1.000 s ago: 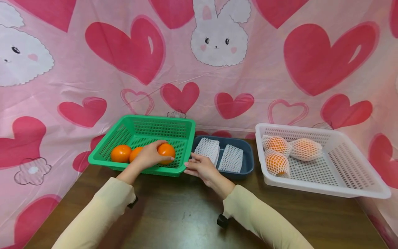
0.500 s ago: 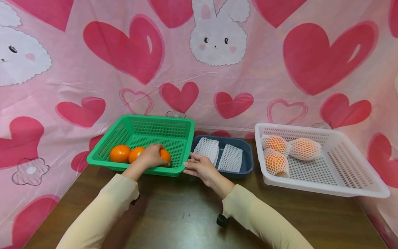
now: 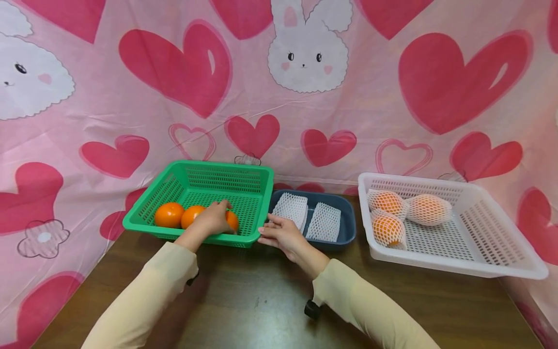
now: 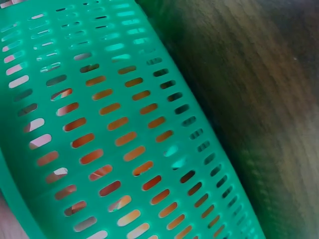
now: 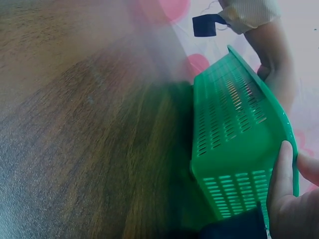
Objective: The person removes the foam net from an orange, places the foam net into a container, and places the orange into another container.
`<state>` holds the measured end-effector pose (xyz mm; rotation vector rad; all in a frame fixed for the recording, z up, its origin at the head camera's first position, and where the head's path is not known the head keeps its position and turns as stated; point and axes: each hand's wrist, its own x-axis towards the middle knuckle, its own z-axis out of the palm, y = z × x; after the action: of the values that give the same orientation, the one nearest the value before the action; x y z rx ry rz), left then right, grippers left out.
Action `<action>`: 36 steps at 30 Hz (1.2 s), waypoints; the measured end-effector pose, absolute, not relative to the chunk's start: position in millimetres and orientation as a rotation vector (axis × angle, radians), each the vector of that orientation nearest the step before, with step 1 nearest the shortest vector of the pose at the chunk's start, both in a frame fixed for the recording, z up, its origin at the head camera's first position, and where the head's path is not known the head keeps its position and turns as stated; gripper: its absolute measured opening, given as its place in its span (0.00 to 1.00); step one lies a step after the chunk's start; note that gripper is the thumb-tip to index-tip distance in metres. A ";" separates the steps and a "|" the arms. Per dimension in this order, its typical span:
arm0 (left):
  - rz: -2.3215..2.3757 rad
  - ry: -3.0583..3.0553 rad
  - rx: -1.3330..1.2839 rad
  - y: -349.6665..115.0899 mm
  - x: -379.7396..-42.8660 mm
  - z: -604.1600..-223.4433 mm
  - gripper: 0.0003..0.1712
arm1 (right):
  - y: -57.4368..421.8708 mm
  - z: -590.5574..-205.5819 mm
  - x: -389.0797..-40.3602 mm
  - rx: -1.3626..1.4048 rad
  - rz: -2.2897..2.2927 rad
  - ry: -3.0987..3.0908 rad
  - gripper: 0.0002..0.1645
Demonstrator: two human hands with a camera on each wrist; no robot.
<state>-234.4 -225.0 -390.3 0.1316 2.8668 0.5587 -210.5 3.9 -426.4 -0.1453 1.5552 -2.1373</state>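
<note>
In the head view, a green basket (image 3: pixel 209 167) holds a row of bare oranges along its near side. My left hand (image 3: pixel 212 218) reaches over the near rim and grips the rightmost orange (image 3: pixel 232 221), partly covering it. Left of that hand lie a middle orange (image 3: pixel 190 216) and another orange (image 3: pixel 169 215). At the basket's near right corner, my right hand (image 3: pixel 285 236) pinches the rim; the right wrist view has the green rim (image 5: pixel 293 149) between its thumb and fingers. From the left wrist, the slotted basket wall (image 4: pixel 114 129) hides the hand's work, with orange colour showing through.
A blue-grey tray (image 3: pixel 348 228) with white foam net sleeves (image 3: pixel 324 222) stands right of the green basket. Farther right, a white basket (image 3: pixel 440 264) holds several net-wrapped oranges (image 3: pixel 429 209). All stand on a brown wooden table (image 3: pixel 257 300) before a pink heart-patterned cloth (image 3: pixel 370 111).
My left hand has lowered the rightmost orange and shifted it slightly left, closer to the middle orange. The right hand has stayed at the basket's corner.
</note>
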 end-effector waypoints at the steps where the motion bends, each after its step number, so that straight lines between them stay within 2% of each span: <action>1: 0.559 2.865 0.131 -224.9 -234.2 -390.0 0.46 | 4.0 -426.4 -210.3 -0.147 -2.136 1.556 0.38; 24: 0.586 2.843 0.159 -223.9 -229.1 -385.0 0.46 | 10.4 -422.0 -215.5 -0.174 -2.071 1.529 0.37; 31: 0.634 2.848 0.178 -222.5 -229.5 -379.4 0.49 | 22.8 -414.6 -219.3 -0.144 -2.016 1.542 0.31; 36: 0.699 2.899 0.202 -220.2 -230.8 -376.2 0.47 | 36.5 -409.3 -223.3 -0.223 -1.953 1.586 0.29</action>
<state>-230.8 -220.2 -376.2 0.2022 2.8988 0.6988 -223.3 36.5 -409.3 -0.2234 1.5859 -1.9527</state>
